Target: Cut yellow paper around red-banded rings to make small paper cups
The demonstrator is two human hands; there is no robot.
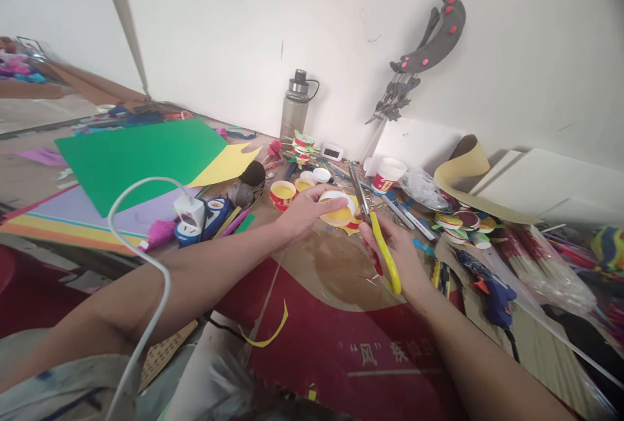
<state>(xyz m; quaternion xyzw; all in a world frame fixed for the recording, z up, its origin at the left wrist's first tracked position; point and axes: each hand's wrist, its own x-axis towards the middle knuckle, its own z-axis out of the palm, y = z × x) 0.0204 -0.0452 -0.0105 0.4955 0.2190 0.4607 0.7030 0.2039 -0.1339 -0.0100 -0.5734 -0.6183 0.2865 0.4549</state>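
Observation:
My left hand (312, 211) is closed on a cut-down paper cup (337, 208), white inside the rim with a yellow bottom, thumb over its edge. Just right of it, my right hand (390, 249) grips yellow-handled scissors (385, 255). The blades point up and away, close beside the cup; I cannot tell whether they touch it. Behind my left hand stands a short red-and-white cup piece (283, 193) with a yellow inside. A thin curved yellow paper strip (273, 330) hangs near the table's front edge.
Green paper (141, 154) and yellow paper lie at the left, near a power strip (202, 219) with a white cable crossing my left forearm. A water bottle (295, 109) stands by the wall. Stacked paper cups (389, 175), a blue glue gun (490, 291) and bagged sticks (550, 271) are at the right.

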